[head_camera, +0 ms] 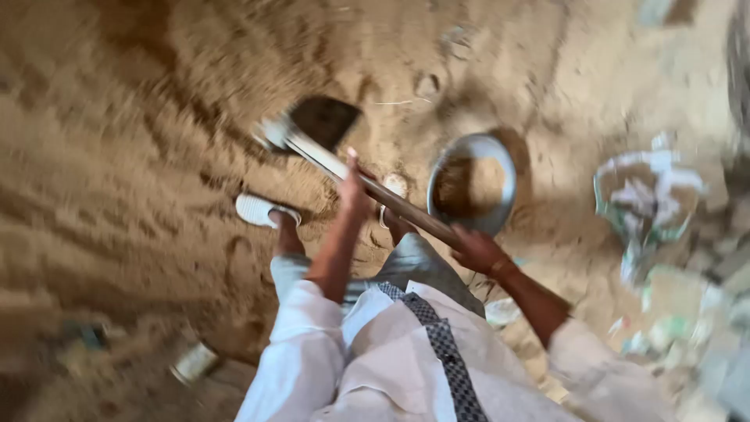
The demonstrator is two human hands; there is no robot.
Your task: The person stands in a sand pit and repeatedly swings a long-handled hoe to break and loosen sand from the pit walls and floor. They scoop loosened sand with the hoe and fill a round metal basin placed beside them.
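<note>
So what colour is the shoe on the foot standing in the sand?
White, or very pale: the shoe is seen in the head view, left of the shovel.

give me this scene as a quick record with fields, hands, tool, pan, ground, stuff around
left hand: left hand wrapped around the handle, nearer the blade
right hand: right hand wrapped around the handle, nearer its end
tool: shovel, dark blade down on the sand, wooden handle slanting back to the person
pan: round metal pan, partly filled with sand, right of the handle
ground: loose brown sand
foot: white shoe on the sand
around: blurred rubble and debris at right
</note>
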